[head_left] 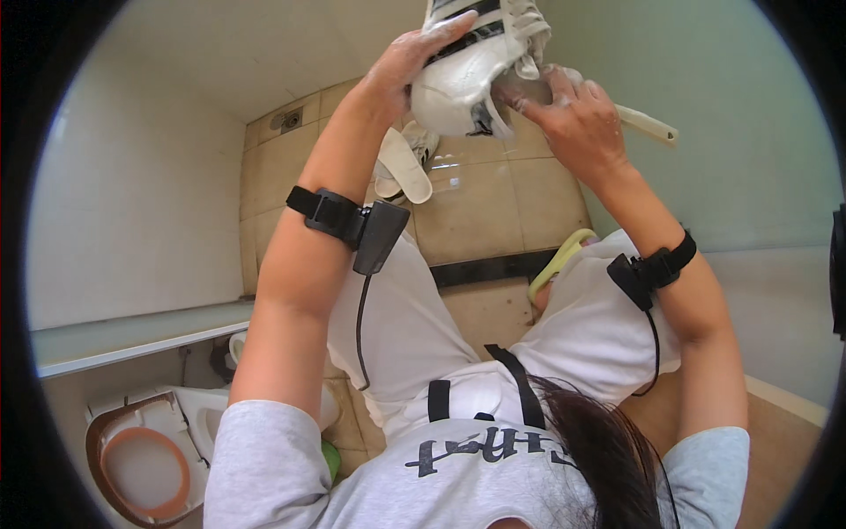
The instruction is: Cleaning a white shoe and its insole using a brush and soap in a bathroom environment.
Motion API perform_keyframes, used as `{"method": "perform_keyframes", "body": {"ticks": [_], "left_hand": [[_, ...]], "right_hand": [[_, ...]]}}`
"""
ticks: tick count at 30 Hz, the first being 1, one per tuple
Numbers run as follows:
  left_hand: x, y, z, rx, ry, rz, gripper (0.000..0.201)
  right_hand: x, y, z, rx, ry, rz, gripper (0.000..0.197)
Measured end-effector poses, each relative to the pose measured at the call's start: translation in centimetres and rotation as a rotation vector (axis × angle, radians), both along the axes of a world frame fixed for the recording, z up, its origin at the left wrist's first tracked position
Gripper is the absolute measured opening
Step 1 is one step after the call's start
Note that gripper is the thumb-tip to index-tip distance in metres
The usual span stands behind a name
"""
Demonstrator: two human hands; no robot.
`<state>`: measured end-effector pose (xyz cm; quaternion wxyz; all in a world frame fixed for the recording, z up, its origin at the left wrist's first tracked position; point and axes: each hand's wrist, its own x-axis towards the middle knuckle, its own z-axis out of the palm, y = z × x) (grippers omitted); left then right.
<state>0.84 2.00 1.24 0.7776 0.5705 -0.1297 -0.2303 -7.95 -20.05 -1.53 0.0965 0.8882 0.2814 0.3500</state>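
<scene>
A white sneaker point(463, 84) with black stripes and white laces is held up at the top of the view, wet and streaked with suds. My left hand point(410, 66) is closed round its left side, fingers lying over the stripes. My right hand point(577, 119) is closed on a brush whose pale handle point(650, 125) sticks out to the right. The brush's head is hidden by my fingers and by the shoe. Suds cling to both hands. The right fingers are close to the opening of the sneaker.
On the tiled floor point(467, 207) below lie a white insole point(407, 167) and a second striped sneaker point(423, 141). A drain point(286, 120) is at the far left. Pale walls rise on both sides. A dark sill point(493, 267) crosses the floor near my yellow-green slipper point(560, 262). A toilet point(189, 410) stands lower left.
</scene>
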Motion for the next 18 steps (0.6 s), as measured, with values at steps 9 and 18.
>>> {"method": "perform_keyframes", "body": {"ticks": [9,18], "left_hand": [[-0.5,-0.2,0.3,0.021,-0.225,0.016,0.043],[-0.4,-0.1,-0.4,0.062,-0.199,-0.022,0.045]], "right_hand": [[-0.6,0.1,-0.9,0.527,0.879,0.277,0.043],[0.0,0.7,-1.5,0.648,1.117,0.272,0.043]]}}
